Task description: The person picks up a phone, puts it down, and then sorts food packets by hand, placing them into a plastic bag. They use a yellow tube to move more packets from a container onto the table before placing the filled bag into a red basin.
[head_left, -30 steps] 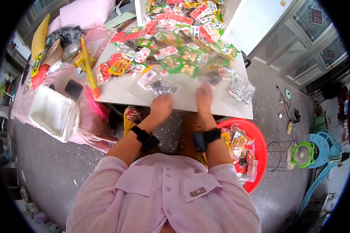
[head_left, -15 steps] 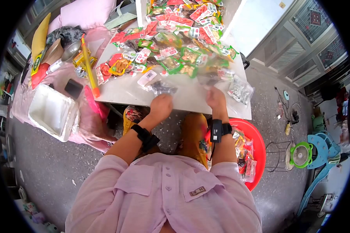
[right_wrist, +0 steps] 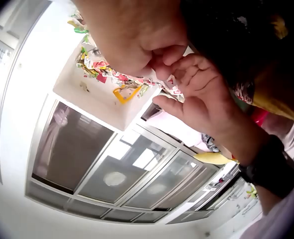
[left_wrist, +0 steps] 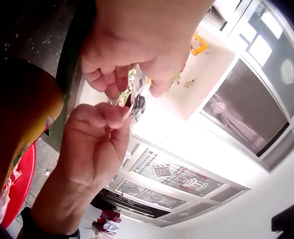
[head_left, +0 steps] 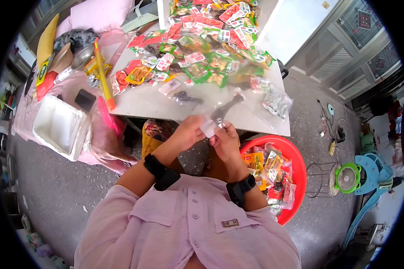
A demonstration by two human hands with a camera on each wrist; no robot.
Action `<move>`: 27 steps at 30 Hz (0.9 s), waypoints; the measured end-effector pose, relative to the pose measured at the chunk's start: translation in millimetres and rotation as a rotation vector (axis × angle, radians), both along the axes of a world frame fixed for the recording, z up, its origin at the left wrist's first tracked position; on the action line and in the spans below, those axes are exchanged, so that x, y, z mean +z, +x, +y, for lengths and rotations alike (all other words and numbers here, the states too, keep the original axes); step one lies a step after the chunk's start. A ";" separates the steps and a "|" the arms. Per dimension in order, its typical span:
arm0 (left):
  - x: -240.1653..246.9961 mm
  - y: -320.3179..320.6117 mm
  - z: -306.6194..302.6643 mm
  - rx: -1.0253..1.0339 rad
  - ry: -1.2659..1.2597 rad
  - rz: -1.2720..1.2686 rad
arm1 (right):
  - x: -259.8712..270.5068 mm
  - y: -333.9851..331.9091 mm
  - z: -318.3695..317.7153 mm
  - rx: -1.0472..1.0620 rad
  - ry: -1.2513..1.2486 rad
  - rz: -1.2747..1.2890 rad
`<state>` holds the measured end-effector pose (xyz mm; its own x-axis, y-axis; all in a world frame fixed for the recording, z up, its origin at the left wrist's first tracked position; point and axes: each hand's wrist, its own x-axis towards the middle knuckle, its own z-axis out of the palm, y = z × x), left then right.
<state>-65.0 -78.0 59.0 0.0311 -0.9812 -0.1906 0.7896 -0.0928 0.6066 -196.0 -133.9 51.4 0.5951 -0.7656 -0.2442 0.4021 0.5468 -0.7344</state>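
Note:
A clear plastic packet with a long dark piece of food inside is held over the table's front edge, its pale end toward me. My right hand pinches that end between thumb and fingers. At the packet's left side is my left hand; in the right wrist view this left hand has its thumb spread from loosely bent fingers. The left wrist view shows the right hand gripping the packet's edge. Another dark piece in clear wrap lies beyond, beside a white-labelled packet.
Many colourful food packets cover the back of the white table. Clear packets lie at its right edge. A red tub of packets stands at lower right. On the left are a white foam box and a phone.
Both hands have come together over the table's front edge. The right hand has drawn the long dark packet toward me, while the left has left the other dark packet on the table.

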 end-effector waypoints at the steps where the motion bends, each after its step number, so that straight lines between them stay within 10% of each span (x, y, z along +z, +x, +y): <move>1: -0.7 1.8 -0.6 0.010 -0.021 -0.031 | -3.6 -0.2 1.9 0.018 -0.061 0.016; 5: -5.2 2.6 -2.0 0.183 0.050 -0.096 | -10.0 -16.0 -4.6 0.334 -0.336 0.068; 9: -10.6 9.6 7.0 0.133 0.058 -0.334 | -6.4 -58.1 -32.0 0.472 0.069 -0.253; 18: -15.5 4.3 -6.9 0.154 0.039 -0.626 | -13.8 -74.6 -41.8 0.184 -0.025 0.064; 22: -6.3 24.0 -10.2 0.550 -0.104 -1.735 | -21.7 -72.2 -40.4 -0.041 0.027 0.033; 27: -14.8 23.1 -7.5 0.247 0.090 -2.019 | -30.7 -64.9 -32.3 -0.148 -0.014 -0.007</move>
